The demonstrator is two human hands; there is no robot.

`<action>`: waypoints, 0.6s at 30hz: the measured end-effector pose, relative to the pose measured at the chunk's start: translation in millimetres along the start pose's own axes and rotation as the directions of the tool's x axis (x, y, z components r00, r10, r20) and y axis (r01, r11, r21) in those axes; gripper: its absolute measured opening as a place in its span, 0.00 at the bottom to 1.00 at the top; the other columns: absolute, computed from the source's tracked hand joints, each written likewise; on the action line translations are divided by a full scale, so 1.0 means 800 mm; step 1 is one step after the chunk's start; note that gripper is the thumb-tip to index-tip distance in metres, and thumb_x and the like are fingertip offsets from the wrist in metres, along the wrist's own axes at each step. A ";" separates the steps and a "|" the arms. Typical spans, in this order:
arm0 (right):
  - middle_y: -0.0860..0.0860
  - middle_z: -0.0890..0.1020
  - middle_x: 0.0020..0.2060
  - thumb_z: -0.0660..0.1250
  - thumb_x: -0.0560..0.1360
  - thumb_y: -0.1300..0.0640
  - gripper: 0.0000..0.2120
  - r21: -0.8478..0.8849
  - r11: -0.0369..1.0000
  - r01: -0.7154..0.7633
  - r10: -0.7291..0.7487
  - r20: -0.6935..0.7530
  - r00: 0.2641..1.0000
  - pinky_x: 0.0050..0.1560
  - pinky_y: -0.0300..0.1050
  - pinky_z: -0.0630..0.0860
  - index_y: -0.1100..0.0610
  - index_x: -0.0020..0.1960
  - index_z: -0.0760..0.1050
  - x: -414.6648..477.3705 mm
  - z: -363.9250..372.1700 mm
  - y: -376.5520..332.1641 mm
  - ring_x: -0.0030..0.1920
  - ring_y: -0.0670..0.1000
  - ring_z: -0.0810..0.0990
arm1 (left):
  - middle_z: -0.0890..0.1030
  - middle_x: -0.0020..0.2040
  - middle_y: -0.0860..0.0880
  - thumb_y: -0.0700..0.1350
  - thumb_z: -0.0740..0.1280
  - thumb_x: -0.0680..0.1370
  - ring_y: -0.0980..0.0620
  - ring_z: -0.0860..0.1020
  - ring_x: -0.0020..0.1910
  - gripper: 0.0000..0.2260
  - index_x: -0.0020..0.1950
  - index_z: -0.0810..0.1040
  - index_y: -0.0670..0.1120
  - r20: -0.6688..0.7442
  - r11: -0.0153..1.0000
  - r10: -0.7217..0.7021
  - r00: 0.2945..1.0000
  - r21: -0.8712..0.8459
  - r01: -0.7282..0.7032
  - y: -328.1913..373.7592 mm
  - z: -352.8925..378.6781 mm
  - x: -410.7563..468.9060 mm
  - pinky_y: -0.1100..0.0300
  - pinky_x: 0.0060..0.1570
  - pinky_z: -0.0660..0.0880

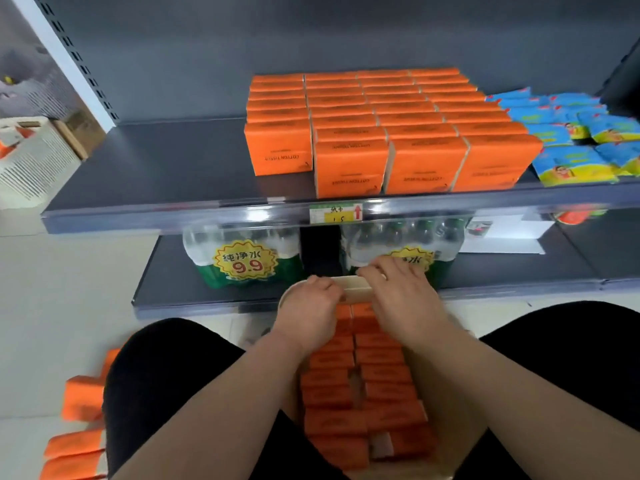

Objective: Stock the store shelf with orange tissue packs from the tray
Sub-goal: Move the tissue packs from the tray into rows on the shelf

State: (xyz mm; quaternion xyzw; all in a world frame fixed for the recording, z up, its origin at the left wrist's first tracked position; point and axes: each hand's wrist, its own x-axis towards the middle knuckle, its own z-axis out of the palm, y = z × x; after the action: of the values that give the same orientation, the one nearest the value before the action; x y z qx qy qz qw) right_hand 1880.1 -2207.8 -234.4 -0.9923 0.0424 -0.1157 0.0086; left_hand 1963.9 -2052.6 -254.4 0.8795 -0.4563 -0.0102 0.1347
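From my feed, both hands sit at the far end of the tray (356, 287), which lies between the knees. My left hand (306, 308) is curled at its far left corner, and what the fingers hold is hidden beneath it. My right hand (401, 296) has its fingers bent over the far wall; I cannot tell whether they grip it. The orange tissue packs (381, 375) fill the tray in two rows, running back from the hands between the forearms. Just beyond the fingertips stand bottled water packs (242, 258). Above the hands, the shelf (156, 174) carries stocked packs (381, 133) in rows, with blue packets (571, 140) to their right. Loose orange packs (83, 400) lie on the floor, well left of my left arm.
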 end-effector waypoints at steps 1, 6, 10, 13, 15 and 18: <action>0.52 0.78 0.50 0.73 0.64 0.61 0.21 -0.003 1.000 -0.030 0.030 0.058 0.998 0.48 0.52 0.75 0.53 0.57 0.76 -0.018 0.010 0.004 0.52 0.56 0.77 | 0.78 0.57 0.46 0.40 0.61 0.75 0.44 0.74 0.57 0.14 0.59 0.76 0.46 0.136 0.999 -0.026 0.990 0.033 0.022 0.007 0.011 -0.004 0.50 0.55 0.74; 0.51 0.70 0.62 0.57 0.78 0.56 0.17 0.061 0.993 -0.098 0.062 0.432 0.900 0.59 0.51 0.66 0.50 0.66 0.67 -0.105 0.062 0.019 0.63 0.55 0.67 | 0.75 0.60 0.44 0.42 0.60 0.78 0.44 0.73 0.60 0.11 0.60 0.73 0.45 0.581 0.966 0.006 0.814 0.207 -0.155 0.025 0.046 -0.025 0.50 0.56 0.72; 0.53 0.67 0.64 0.61 0.76 0.54 0.20 0.082 0.984 -0.157 0.066 0.656 0.752 0.64 0.51 0.64 0.52 0.67 0.65 -0.141 0.095 0.019 0.67 0.56 0.65 | 0.76 0.61 0.43 0.41 0.61 0.78 0.43 0.76 0.59 0.11 0.60 0.75 0.44 0.708 0.955 0.006 0.706 0.205 -0.214 0.032 0.069 -0.041 0.50 0.55 0.74; 0.54 0.68 0.66 0.62 0.76 0.55 0.21 0.082 0.987 -0.140 0.040 0.714 0.699 0.66 0.50 0.63 0.53 0.68 0.65 -0.150 0.111 0.016 0.68 0.56 0.64 | 0.76 0.60 0.44 0.41 0.63 0.77 0.43 0.76 0.58 0.11 0.60 0.75 0.45 0.741 0.959 -0.012 0.671 0.199 -0.202 0.027 0.080 -0.046 0.51 0.55 0.75; 0.55 0.67 0.67 0.59 0.78 0.57 0.19 0.076 0.990 -0.117 0.024 0.736 0.677 0.66 0.49 0.62 0.54 0.68 0.65 -0.150 0.120 0.014 0.69 0.56 0.64 | 0.78 0.59 0.44 0.42 0.64 0.77 0.44 0.77 0.57 0.11 0.58 0.76 0.46 0.737 0.964 -0.030 0.675 0.200 -0.176 0.020 0.086 -0.046 0.51 0.54 0.76; 0.55 0.67 0.68 0.55 0.79 0.58 0.18 0.086 0.991 -0.107 0.005 0.755 0.656 0.65 0.48 0.62 0.54 0.69 0.65 -0.146 0.128 0.010 0.69 0.55 0.65 | 0.78 0.59 0.44 0.44 0.64 0.77 0.44 0.77 0.58 0.11 0.58 0.76 0.46 0.735 0.968 -0.053 0.676 0.203 -0.145 0.012 0.092 -0.044 0.53 0.53 0.74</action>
State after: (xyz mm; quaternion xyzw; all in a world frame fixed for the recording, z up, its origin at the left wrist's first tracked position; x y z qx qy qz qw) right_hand 1789.6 -2205.1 -361.1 -0.9469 0.0583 0.3030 0.0900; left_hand 1925.3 -2045.8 -326.6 0.7987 -0.4915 -0.3030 -0.1694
